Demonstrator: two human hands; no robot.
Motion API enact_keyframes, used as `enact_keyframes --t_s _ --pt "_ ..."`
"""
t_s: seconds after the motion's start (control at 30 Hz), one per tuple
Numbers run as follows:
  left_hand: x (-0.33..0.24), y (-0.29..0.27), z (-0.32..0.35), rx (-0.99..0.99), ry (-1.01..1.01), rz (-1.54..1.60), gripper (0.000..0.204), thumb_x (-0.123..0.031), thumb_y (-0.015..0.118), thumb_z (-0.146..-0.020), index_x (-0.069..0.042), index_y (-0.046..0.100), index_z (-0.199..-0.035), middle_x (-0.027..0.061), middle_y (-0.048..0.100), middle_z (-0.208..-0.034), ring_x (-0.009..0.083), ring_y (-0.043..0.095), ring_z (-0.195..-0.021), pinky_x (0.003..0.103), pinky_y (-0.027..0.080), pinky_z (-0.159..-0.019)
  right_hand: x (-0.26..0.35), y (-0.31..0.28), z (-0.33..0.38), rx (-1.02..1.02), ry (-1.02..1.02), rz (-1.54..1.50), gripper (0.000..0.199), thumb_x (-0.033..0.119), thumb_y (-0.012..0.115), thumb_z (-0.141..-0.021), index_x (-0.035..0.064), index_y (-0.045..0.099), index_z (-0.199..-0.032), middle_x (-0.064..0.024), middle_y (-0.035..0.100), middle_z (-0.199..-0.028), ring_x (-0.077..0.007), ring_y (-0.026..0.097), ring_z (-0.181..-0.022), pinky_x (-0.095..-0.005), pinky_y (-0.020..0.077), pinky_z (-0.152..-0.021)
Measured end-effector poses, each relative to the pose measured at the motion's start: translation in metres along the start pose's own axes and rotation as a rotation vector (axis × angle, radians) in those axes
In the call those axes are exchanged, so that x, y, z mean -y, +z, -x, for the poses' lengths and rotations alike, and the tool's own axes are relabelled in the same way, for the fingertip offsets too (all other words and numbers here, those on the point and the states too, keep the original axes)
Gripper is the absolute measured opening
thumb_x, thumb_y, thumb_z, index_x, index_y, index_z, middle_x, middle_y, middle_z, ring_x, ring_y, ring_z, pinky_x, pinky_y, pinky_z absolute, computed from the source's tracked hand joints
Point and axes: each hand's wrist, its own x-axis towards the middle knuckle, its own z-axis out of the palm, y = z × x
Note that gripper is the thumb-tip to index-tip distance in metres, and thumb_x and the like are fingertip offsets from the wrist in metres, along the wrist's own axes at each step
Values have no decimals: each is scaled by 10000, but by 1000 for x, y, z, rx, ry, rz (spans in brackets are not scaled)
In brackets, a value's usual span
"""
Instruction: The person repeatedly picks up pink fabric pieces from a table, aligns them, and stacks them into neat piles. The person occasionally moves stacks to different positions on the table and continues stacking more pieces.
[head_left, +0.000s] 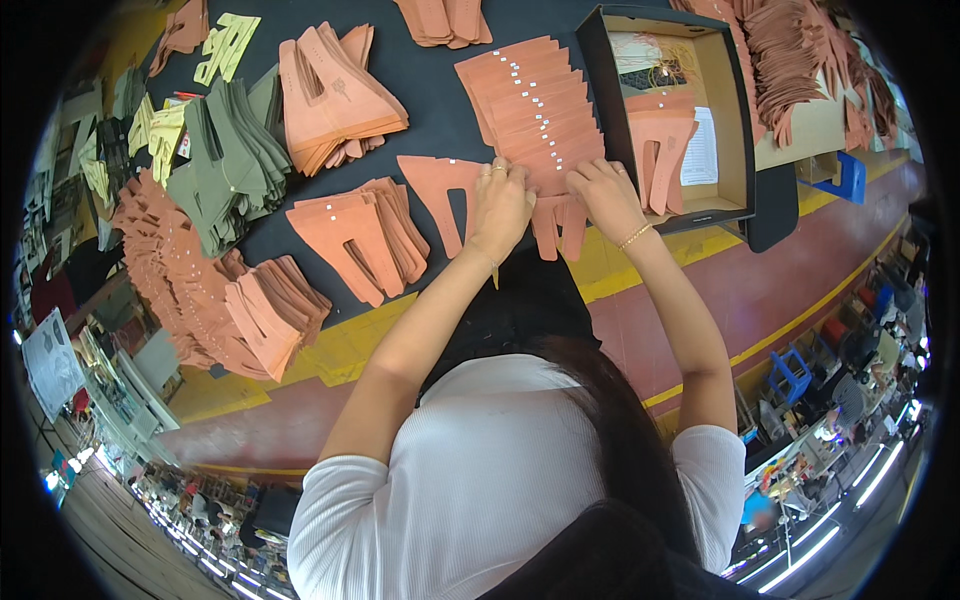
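Several flat orange cut pieces (535, 105), perhaps leather or fabric, lie overlapped in a row running away from me, a small white sticker on each. At the row's near end, an orange cut piece (560, 222) with leg-like strips hangs toward the table's front edge. My left hand (503, 205) is closed at this piece's left corner, fingers bent, fingertips partly hidden. Closed at its right corner is my right hand (607, 200), thumb side inward. Just left of my left hand lies another orange piece (430, 185) with a slot, partly covered by that hand.
Left of my hands are stacks of slotted orange pieces (365, 235), green pieces (225, 165) and yellow pieces (228, 45). A black open box (740, 150) stands at right, holding orange pieces, a paper sheet and thread-like bits. More orange stacks (785, 60) lie beyond it.
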Motion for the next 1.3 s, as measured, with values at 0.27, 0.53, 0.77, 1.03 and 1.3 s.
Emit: enact_keyframes --t_s 0.27,0.53,0.77,1.03,1.3 --pt "-16 -9 16 83 -48 373 234 9 608 -795 12 656 -1024 228 647 -930 393 629 -895 436 503 -790 9 -20 15 18 41 -95 68 39 575 -797 87 566 -845 -82 596 -724 -295 611 -753 -399 443 -747" --pt "53 -73 17 145 -36 136 206 22 583 -810 -6 710 -969 203 677 -932 380 638 -913 416 508 -833 0 -2 2 19 -2 -15 127 94 573 -797 118 659 -887 -62 636 -808 -263 647 -821 -382 462 -769" --pt "103 -72 -6 -8 -175 -14 176 -6 550 -851 12 697 -945 244 677 -936 403 632 -924 437 503 -848 0 6 -15 151 65 42 214 46 552 -810 107 654 -988 -66 643 -979 -277 625 -957 -405 427 -872" --pt "68 -75 10 -148 -12 -334 320 -27 554 -815 -40 622 -1127 182 555 -1146 375 545 -1091 458 476 -908 -1 19 -21 111 77 21 235 45 523 -837 134 630 -1026 -52 623 -985 -255 591 -1028 -441 405 -932" --pt "110 -155 95 -598 -387 60 420 -103 664 -854 -80 563 -1261 130 493 -1101 241 507 -943 350 457 -835 -3 24 -12 66 162 -64 405 -70 548 -777 147 556 -1119 -41 621 -1024 -263 574 -1028 -460 367 -971"
